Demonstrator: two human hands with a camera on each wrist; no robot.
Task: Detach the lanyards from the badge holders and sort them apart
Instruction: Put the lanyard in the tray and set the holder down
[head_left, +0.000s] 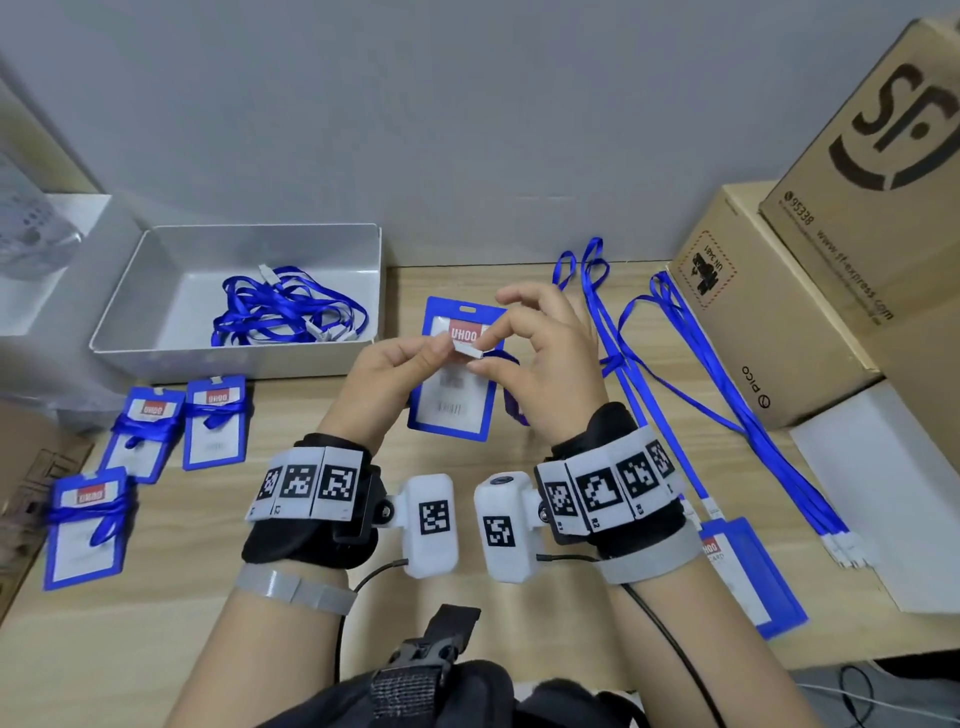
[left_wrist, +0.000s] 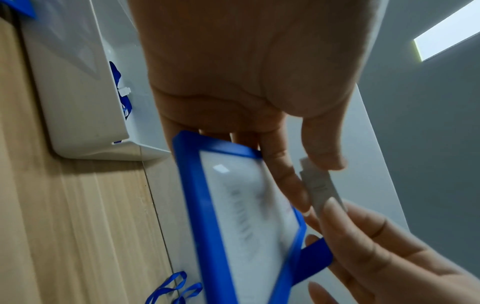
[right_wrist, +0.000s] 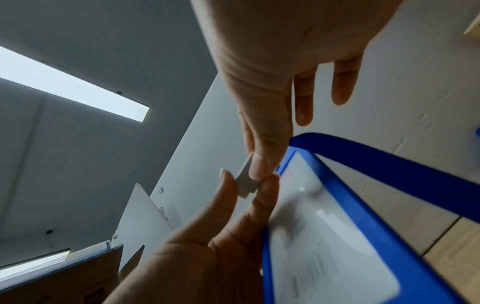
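In the middle of the frame, the left hand (head_left: 387, 371) and the right hand (head_left: 545, 358) pinch together a small white clip (head_left: 470, 349) above a blue badge holder (head_left: 454, 371). In the upper left, a white tray (head_left: 130, 332) holds loose blue lanyards (head_left: 285, 312). Three wrapped badge holders (head_left: 156, 436) lie at the lower left on the wooden table (head_left: 208, 597). At the right, long lanyards (head_left: 701, 374) lie beside cardboard boxes (head_left: 810, 291).

On the bench (head_left: 545, 613), a tray (head_left: 156, 270) holding loose lanyards (head_left: 283, 312) sat back left, wrapped badge holders (head_left: 156, 431) before it, cardboard boxes (head_left: 779, 322) right.
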